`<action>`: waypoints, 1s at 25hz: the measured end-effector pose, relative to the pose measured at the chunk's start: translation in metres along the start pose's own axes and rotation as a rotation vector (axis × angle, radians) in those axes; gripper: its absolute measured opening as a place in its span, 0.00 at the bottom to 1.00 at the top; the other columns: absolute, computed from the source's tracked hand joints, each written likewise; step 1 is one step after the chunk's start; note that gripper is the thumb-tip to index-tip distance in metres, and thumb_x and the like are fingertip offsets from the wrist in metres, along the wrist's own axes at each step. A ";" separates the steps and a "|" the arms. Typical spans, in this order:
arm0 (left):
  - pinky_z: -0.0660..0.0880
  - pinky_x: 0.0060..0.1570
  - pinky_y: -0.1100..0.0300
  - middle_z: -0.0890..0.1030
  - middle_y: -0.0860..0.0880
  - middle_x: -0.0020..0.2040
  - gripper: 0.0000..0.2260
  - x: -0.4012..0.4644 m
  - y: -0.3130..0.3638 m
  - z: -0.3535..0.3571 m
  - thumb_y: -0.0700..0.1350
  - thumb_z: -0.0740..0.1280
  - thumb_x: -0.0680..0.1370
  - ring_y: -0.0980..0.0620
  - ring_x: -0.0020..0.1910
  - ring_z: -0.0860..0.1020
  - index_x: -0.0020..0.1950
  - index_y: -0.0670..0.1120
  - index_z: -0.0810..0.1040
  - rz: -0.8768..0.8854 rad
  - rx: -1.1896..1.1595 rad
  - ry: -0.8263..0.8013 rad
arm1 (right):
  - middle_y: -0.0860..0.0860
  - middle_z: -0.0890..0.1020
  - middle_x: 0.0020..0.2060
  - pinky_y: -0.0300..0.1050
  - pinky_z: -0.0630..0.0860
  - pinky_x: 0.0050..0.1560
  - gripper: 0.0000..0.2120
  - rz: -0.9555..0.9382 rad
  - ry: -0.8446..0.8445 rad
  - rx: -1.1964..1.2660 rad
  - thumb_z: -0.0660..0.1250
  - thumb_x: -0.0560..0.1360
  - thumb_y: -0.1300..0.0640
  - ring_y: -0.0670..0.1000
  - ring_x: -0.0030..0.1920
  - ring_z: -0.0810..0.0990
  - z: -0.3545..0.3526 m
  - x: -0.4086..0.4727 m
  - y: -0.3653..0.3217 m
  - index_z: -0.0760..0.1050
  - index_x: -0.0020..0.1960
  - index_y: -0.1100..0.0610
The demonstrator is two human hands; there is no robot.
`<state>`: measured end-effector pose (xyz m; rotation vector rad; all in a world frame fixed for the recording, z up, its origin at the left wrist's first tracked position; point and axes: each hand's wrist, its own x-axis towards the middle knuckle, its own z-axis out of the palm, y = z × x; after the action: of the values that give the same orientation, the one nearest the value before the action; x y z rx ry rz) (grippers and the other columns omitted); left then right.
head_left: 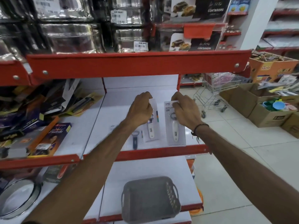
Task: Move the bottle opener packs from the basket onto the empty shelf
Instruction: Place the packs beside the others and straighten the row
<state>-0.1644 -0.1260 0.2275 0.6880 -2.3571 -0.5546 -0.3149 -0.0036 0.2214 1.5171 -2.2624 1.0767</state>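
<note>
Head view: left hand (pixel 141 109) and right hand (pixel 184 110) each pinching a bottle opener pack (pixel 175 125), laying both near shelf (pixel 113 110) front edge. Basket (pixel 150 199) below apparently empty; task nearly done.

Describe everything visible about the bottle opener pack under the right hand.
The bottle opener pack is a white rectangular card printed with "BOTTLE OP..." text, holding an opener with a metal loop head and a white handle. It lies flat on the white shelf, lengthwise, its lower edge near the red front lip. The right hand pinches its top edge. A second pack lies to its left, apart.
</note>
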 end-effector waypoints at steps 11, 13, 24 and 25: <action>0.67 0.70 0.47 0.74 0.43 0.68 0.18 0.012 -0.068 0.051 0.39 0.57 0.81 0.44 0.68 0.71 0.69 0.44 0.74 -0.147 0.131 -0.381 | 0.52 0.83 0.53 0.51 0.73 0.49 0.14 0.114 -0.369 -0.178 0.60 0.76 0.52 0.58 0.54 0.79 0.064 0.008 0.059 0.74 0.60 0.53; 0.66 0.72 0.51 0.72 0.43 0.70 0.19 0.004 -0.082 0.028 0.43 0.59 0.82 0.45 0.70 0.70 0.73 0.44 0.70 -0.180 0.084 -0.382 | 0.50 0.81 0.61 0.53 0.72 0.59 0.22 0.076 -0.356 -0.260 0.62 0.76 0.48 0.56 0.61 0.78 0.067 0.005 0.056 0.71 0.69 0.52; 0.60 0.76 0.55 0.58 0.50 0.80 0.36 -0.073 -0.117 -0.067 0.48 0.73 0.73 0.48 0.77 0.61 0.78 0.49 0.60 -0.399 0.341 -0.860 | 0.51 0.57 0.79 0.54 0.53 0.76 0.44 -0.148 -1.020 -0.234 0.74 0.68 0.36 0.56 0.77 0.59 0.103 -0.002 -0.038 0.59 0.77 0.45; 0.60 0.77 0.55 0.57 0.50 0.81 0.37 -0.077 -0.118 -0.068 0.47 0.73 0.73 0.48 0.78 0.60 0.78 0.50 0.59 -0.391 0.334 -0.840 | 0.52 0.60 0.78 0.53 0.55 0.76 0.43 -0.153 -1.021 -0.229 0.75 0.67 0.37 0.56 0.76 0.61 0.106 -0.004 -0.040 0.61 0.77 0.45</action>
<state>-0.0286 -0.1871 0.1798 1.2763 -3.1587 -0.7229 -0.2555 -0.0798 0.1623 2.4122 -2.5939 -0.0983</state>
